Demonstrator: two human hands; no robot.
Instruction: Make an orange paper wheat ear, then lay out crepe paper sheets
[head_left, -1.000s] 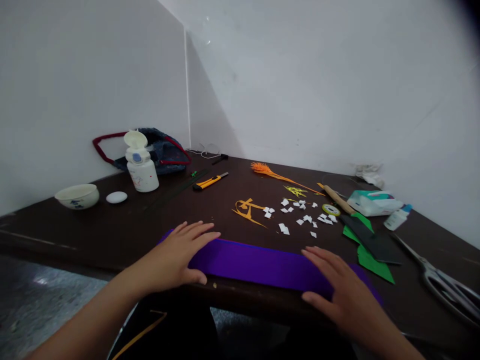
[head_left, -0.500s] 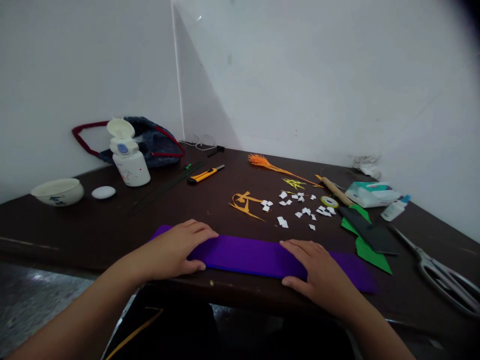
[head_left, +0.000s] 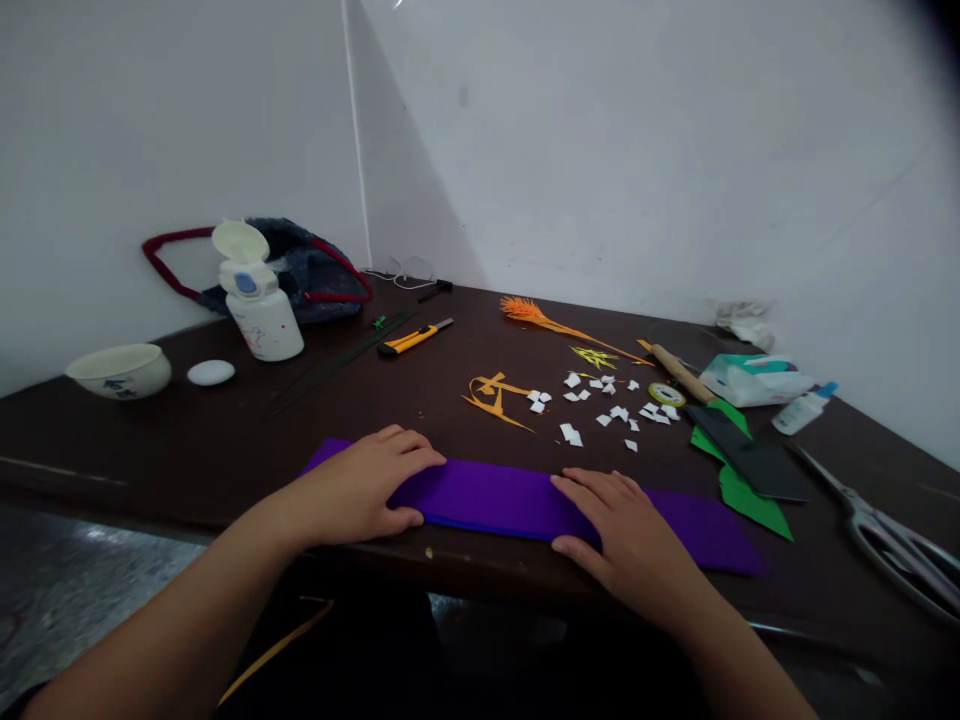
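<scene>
A long purple strip of folded paper (head_left: 495, 498) lies along the near edge of the dark wooden table (head_left: 225, 450). My left hand (head_left: 366, 487) rests flat on its left end, fingers stretched out. My right hand (head_left: 628, 532) presses flat on the strip right of its middle, fingers apart. Neither hand holds anything.
Behind the strip lie small white paper bits (head_left: 611, 405), orange cut-outs (head_left: 495, 392), an orange feather-like piece (head_left: 529, 313), green paper (head_left: 739, 490) under a dark sheet, and scissors (head_left: 881, 535) at the right. A yellow utility knife (head_left: 411, 339), white bottle (head_left: 259, 300), bowl (head_left: 120, 370) and bag (head_left: 307, 270) stand at the left.
My right hand has slid left along the purple strip toward its middle. My left hand has stayed on the left end. The view has shifted slightly.
</scene>
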